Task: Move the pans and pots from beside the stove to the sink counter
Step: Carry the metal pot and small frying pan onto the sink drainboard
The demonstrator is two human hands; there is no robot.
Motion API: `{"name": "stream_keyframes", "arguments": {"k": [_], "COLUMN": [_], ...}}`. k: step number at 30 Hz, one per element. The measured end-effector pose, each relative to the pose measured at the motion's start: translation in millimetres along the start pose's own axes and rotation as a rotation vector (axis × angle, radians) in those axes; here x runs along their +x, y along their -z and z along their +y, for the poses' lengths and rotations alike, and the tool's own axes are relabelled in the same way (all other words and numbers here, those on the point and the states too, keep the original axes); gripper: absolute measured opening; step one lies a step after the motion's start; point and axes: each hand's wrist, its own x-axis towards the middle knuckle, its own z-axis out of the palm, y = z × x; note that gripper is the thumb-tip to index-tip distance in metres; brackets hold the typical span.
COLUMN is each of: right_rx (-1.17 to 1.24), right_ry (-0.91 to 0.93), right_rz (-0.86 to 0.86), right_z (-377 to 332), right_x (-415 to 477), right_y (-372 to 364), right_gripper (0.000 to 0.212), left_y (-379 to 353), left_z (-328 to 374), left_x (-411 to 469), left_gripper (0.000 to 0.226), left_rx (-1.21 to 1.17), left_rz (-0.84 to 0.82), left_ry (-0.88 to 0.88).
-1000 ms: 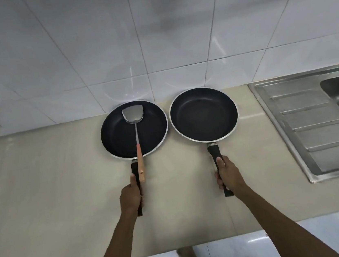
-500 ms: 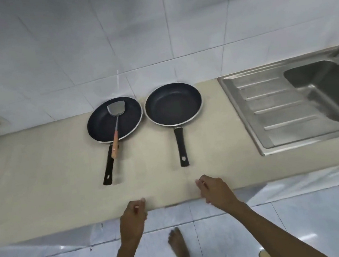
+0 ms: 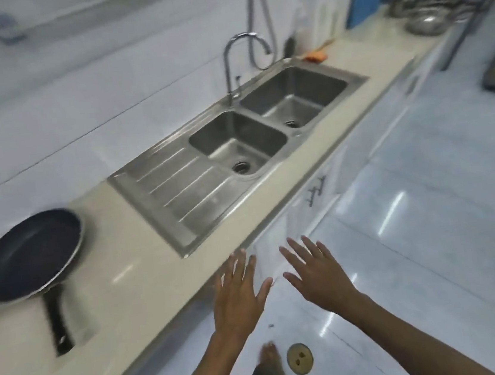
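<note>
Both hands hang empty past the front edge of the desk (image 3: 142,256), fingers spread: the left hand (image 3: 237,294) at 6 o'clock, its grip open on nothing, and the right hand (image 3: 319,275) just beside it toward 5 o'clock, grip equally open. A black frying pan (image 3: 26,251) rests on the desk at 9 o'clock, handle pointing to the front edge, well apart from both hands. The steel double sink (image 3: 178,192) lies between 10 and 1 o'clock, its drainboard near the pan.
</note>
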Motion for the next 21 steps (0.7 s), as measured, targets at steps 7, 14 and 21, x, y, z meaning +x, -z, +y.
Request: {"name": "stream_keyframes", "arguments": {"k": [7, 14, 21], "right_rx": [-0.04, -0.041, -0.023], "right_ry": [-0.39, -0.577, -0.665], "right_rz": [0.008, 0.013, 0.077], "right_z": [160, 320, 450], "right_x": [-7, 45, 114], "right_y": [38, 83, 124], "right_gripper": [0.063, 0.062, 0.063], "left_y": [-18, -36, -35], "left_z": [136, 259, 356], "left_x": [151, 319, 474], "left_gripper": [0.078, 0.078, 0.08], "left_rx": [0.03, 0.019, -0.007], "left_rz": [-0.049, -0.089, -0.045], "left_ry": [-0.311, -0.438, -0.512]}}
